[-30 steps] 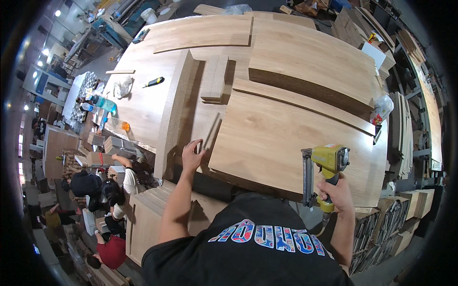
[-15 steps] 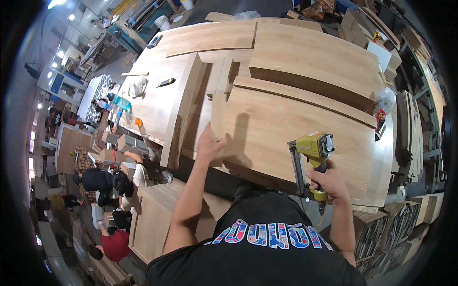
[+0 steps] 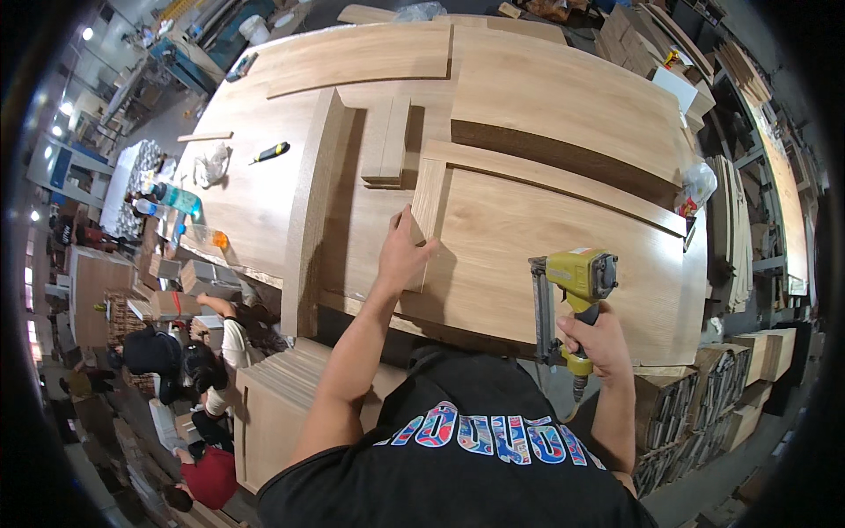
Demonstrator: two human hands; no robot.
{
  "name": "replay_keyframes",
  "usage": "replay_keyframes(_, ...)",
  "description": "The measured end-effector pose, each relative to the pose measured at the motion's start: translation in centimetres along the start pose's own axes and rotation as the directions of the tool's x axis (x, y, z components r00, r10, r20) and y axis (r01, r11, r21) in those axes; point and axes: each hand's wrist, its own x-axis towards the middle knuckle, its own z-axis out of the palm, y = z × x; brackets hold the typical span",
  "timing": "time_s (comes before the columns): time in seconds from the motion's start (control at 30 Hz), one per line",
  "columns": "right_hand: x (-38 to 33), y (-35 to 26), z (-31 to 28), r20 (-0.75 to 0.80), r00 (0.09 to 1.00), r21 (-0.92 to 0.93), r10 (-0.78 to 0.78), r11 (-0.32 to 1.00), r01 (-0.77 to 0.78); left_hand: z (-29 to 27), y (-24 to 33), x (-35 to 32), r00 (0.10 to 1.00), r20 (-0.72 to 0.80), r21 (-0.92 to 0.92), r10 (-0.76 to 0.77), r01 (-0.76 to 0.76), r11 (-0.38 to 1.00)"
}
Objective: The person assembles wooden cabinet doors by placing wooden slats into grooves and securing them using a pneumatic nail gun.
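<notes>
My left hand (image 3: 405, 253) grips a short wooden strip (image 3: 429, 195) between thumb and fingers. The strip lies along the left edge of a wood-grain panel (image 3: 546, 251), its far end meeting a long strip (image 3: 563, 187) that runs along the panel's far edge. In my right hand (image 3: 602, 341) is an olive-green nail gun (image 3: 576, 275), held by its handle over the panel's near right part. Its long magazine points down on the left side, apart from the strips. My right fingers wrap round the handle; the trigger is mostly hidden.
Left of the panel stands a long upright board (image 3: 310, 220), with short strips (image 3: 385, 145) beside it. A utility knife (image 3: 271, 152) and bottles (image 3: 180, 199) lie farther left. A thick panel (image 3: 563, 106) sits behind. Stacked boards (image 3: 290, 396) stand near left; people work beyond them.
My left hand has brought the short strip down against the panel's left edge, turning it flat in line with that edge. The nail gun stays nearly where it was as the view shifts.
</notes>
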Motion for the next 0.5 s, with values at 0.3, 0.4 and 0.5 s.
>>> replay_keyframes(0.3,3.5,-3.4,7.2,0.021,0.999,-0.068,0.047,0.997,-0.045,-1.8,0.4,0.2,0.997,0.064,-0.116,-0.033,0.041,0.992)
replay_keyframes(0.4,5.1,-4.4,8.9,0.025,0.998,-0.133,0.055,0.990,-0.051,-2.3,0.5,-0.1,0.998,0.064,-0.194,-0.004,0.016,0.981)
replay_keyframes(0.5,6.2,-6.0,11.1,0.040,0.998,-0.173,0.048,0.984,-0.041,-2.2,0.0,0.0,0.996,0.087,-0.191,-0.036,0.052,0.980)
